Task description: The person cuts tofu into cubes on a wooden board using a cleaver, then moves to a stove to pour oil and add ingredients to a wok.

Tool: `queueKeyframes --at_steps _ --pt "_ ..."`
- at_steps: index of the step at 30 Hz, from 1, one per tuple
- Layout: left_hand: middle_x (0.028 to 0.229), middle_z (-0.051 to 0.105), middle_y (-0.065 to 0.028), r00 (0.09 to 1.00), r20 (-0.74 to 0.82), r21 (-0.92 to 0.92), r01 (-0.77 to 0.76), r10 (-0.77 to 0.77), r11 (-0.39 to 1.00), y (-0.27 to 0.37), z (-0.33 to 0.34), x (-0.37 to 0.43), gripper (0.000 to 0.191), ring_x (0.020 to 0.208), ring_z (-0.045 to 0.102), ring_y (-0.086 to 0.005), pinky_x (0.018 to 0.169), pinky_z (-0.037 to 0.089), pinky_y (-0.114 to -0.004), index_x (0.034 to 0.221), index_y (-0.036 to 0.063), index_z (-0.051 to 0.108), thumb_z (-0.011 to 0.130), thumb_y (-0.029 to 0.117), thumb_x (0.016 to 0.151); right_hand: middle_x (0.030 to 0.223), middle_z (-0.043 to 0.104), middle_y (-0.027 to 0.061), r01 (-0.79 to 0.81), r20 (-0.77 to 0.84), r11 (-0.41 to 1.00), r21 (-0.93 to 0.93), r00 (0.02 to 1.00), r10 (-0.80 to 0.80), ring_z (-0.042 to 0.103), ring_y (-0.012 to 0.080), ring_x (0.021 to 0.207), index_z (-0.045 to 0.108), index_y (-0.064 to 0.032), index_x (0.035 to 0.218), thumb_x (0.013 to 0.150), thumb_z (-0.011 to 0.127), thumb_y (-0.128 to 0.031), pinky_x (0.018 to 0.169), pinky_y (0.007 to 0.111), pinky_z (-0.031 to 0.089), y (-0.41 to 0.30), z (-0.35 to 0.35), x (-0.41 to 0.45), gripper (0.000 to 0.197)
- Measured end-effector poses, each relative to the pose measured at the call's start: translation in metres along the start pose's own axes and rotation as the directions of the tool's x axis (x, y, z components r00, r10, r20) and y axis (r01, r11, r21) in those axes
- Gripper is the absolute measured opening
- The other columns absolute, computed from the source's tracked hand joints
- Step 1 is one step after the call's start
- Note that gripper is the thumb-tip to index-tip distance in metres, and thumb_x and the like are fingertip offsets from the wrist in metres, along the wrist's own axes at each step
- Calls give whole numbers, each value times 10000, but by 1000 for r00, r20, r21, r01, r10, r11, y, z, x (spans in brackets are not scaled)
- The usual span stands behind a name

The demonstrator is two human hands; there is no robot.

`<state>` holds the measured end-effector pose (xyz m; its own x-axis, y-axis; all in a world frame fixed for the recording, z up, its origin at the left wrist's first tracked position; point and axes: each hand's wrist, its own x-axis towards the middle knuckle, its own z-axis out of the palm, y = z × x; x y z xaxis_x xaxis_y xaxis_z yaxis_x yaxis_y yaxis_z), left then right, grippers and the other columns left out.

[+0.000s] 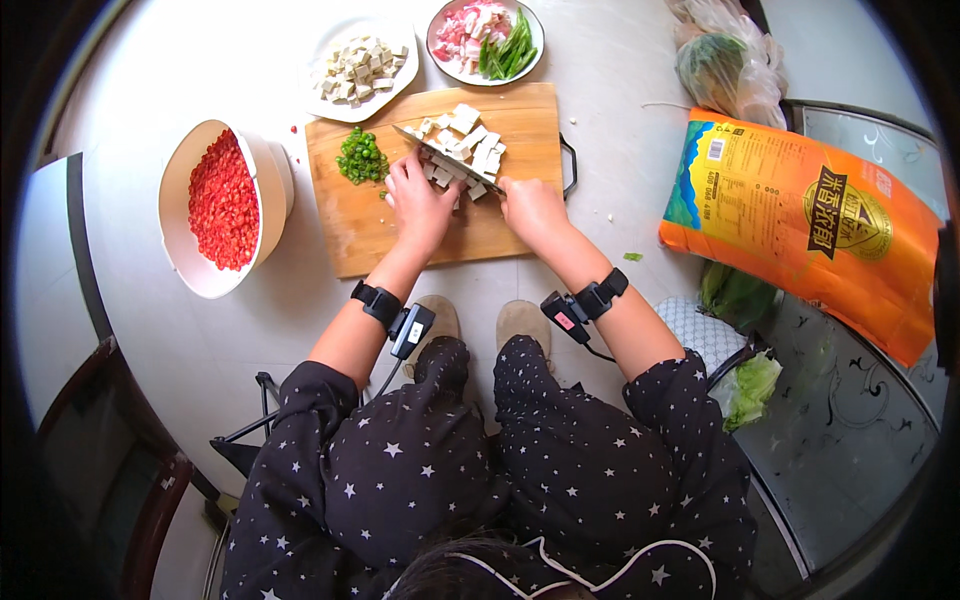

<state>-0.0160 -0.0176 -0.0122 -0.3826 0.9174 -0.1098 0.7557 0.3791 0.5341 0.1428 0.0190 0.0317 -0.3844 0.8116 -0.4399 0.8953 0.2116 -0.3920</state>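
My right hand (534, 210) grips the handle of a kitchen knife, whose blade (450, 160) slants up and left across white tofu cubes (480, 142). On the near side of that blade is my left hand (416, 199), thumb and fingers apart beside the tofu. Whether it grips any pieces is partly hidden. Under both lies a wooden cutting board (405, 244) on the floor. Chopped green chili (361, 156) forms a small heap on the board, left of my left hand.
Left stands a white tub (176, 262) of chopped red chili (223, 202). Beyond the board are a plate (322, 37) of diced tofu and a plate (433, 37) of sliced meat and green pepper strips. Right lie an orange printed bag (795, 232), bagged produce (712, 64) and leafy greens (754, 390).
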Motion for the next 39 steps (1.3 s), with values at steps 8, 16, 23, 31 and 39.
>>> queueKeyframes --at_steps 8,16,23,31,39 --pt "942 545 -67 997 -78 -151 -22 11 988 -19 4 -4 493 942 468 -252 822 348 -378 1081 85 505 715 220 656 682 600 167 41 -106 985 167 994 -24 588 338 640 614 -97 872 739 546 -175 614 438 482 8 0 -12 168" --pt "871 593 -48 998 -59 -155 -26 17 988 -29 -2 2 225 857 522 -231 749 364 -361 937 108 593 639 178 729 666 593 181 36 -110 966 255 994 -8 588 341 641 622 -92 864 735 548 -177 610 440 481 -2 -5 -17 171" --pt "796 601 -36 979 -118 -40 -171 165 984 -28 -6 2 176 790 545 -234 707 376 -376 890 97 574 622 147 728 641 572 195 51 -122 953 299 992 -15 568 342 604 634 -56 864 751 575 -159 575 404 462 5 3 -20 164" --pt "805 596 -34 994 -73 -56 -86 82 995 -27 -15 -8 310 811 545 -216 733 366 -369 952 77 501 667 131 695 644 580 186 52 -77 980 192 996 -38 572 345 609 626 -64 852 750 563 -147 576 412 469 -9 3 -31 146" --pt "816 601 -55 997 -72 -120 29 -38 992 -29 -12 -6 368 812 562 -227 746 362 -377 968 68 452 682 131 687 650 588 177 38 -28 998 51 999 -36 580 346 617 606 -63 811 747 536 -127 577 427 482 -10 -1 -40 115"
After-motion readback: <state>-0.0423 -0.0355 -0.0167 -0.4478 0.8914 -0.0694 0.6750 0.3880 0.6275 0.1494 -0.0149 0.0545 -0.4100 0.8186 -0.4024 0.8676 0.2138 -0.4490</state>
